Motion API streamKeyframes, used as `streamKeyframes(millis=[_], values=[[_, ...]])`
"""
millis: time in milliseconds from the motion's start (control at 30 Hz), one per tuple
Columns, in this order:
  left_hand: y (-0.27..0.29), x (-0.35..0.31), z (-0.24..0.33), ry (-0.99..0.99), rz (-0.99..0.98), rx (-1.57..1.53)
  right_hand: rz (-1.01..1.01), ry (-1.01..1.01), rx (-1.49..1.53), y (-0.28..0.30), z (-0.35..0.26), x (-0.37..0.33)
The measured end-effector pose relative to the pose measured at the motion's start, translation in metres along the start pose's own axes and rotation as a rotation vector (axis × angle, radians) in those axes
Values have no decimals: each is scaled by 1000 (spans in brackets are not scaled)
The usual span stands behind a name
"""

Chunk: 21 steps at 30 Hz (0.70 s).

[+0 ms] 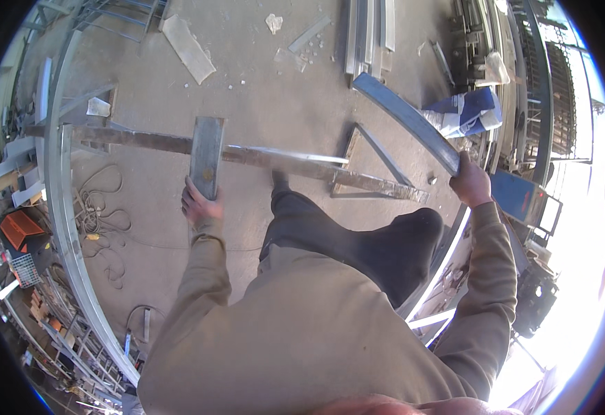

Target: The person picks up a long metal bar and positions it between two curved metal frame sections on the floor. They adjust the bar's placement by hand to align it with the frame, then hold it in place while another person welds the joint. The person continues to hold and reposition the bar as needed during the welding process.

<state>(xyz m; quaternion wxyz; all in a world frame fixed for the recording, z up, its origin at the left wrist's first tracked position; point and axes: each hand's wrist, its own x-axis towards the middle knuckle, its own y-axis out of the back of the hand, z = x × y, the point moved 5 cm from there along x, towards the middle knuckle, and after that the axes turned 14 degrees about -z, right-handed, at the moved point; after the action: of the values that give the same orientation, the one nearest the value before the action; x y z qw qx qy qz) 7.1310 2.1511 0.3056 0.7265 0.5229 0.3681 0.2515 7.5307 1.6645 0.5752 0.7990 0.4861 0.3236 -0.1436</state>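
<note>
My left hand (201,203) is closed round the lower end of a short, flat grey metal piece (207,149), which points away from me. This piece crosses a long, narrow rusty beam (275,158) that runs from left to right in front of me; whether they touch I cannot tell. At the right, my right hand (471,182) grips the near end of a longer grey metal bar (407,119). The bar slants away to the left, its far end above the floor near some stacked metal profiles (365,38).
Under the beam's right part stands a triangular metal support (383,153). A long steel rail (67,221) runs along my left, beside coiled cable (98,214) on the floor. Offcuts (187,48) lie ahead. A blue-and-white wrapped bundle (465,112) and a blue box (517,196) are right.
</note>
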Motion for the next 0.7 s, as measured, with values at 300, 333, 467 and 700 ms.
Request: streamKeyframes(millis=[300,333,467,700], values=[[10,1,-2,-50,96,-45,213,49,-59,81,-61,36],[9,0,-4,-44,91,-51,265,99,-85,85,-75,45],[8,1,-9,-49,103,-126,241,168,-93,98,-138,99],[15,-3,-14,77,-75,-277,-41,402,-2,100,-251,200]])
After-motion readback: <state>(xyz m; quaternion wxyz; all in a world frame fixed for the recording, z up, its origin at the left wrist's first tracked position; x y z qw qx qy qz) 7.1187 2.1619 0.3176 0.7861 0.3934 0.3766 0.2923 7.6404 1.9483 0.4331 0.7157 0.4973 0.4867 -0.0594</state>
